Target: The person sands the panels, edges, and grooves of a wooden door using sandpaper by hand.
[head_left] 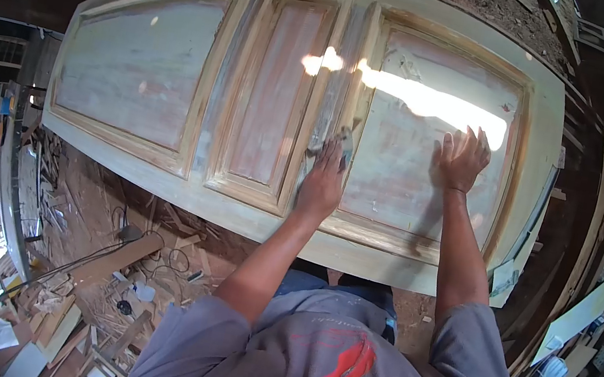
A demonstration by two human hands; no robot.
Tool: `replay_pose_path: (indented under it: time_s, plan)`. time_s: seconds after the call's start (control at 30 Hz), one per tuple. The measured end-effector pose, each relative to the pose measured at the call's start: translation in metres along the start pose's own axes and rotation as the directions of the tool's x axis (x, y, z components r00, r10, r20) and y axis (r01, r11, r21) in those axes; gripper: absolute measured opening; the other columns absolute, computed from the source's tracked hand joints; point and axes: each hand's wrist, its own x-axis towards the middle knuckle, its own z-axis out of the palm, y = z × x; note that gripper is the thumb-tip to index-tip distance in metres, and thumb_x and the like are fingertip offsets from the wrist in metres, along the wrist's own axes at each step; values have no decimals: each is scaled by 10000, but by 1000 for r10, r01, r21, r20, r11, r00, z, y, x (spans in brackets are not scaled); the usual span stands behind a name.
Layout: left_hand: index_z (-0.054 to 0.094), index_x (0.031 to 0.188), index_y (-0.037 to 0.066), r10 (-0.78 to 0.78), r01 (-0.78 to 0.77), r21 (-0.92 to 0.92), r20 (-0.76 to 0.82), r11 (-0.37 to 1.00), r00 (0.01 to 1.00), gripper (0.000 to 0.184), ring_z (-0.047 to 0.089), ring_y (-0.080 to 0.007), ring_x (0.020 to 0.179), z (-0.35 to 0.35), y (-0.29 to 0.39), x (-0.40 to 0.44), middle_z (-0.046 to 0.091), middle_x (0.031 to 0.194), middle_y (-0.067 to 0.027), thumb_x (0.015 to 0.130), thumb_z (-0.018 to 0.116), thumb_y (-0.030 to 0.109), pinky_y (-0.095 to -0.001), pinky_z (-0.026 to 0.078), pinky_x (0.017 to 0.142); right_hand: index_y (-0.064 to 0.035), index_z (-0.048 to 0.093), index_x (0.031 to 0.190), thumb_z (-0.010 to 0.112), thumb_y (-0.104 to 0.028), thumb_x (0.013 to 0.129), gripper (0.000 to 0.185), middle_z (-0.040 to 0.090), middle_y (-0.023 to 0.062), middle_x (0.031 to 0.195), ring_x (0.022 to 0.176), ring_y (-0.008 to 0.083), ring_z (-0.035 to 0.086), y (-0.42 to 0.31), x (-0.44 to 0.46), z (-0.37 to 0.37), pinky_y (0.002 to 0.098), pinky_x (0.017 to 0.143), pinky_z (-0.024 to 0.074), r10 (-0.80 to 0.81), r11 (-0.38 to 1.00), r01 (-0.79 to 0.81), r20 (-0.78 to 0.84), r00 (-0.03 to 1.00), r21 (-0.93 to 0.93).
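A wooden panel door (258, 209) with three framed panels lies flat in front of me, its pale surface streaked with whitish and reddish patches. My left hand (323, 186) is over the upright strip between the narrow middle panel and the large right one. Its fingers press a small folded piece of sandpaper (346, 146) against the wood; part of it is hidden under them. On the large right panel (393, 176) is my right hand (463, 164), fingers spread and holding nothing. Bright sunlight falls across that panel just beyond the fingertips.
Wood shavings and offcuts cover the floor at lower left, with a plank (116, 259) and a dark cable (64, 276) among them. Long boards (601, 185) stand along the right side. A white round container (552, 373) sits at lower right.
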Motion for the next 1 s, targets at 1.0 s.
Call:
replay_pose_path:
  time_s: [1.0]
  plan:
    - [78, 1729, -65, 3, -59, 171, 310, 984, 951, 1256, 104, -431, 1696, -27, 12, 36, 115, 1807, -311, 886, 834, 478, -466, 155, 1383, -61, 462, 1597, 655, -577, 1015, 801, 451, 281, 1638, 1617, 427, 310, -7, 11, -3, 594, 1348, 166, 100, 989, -84, 131, 986, -125]
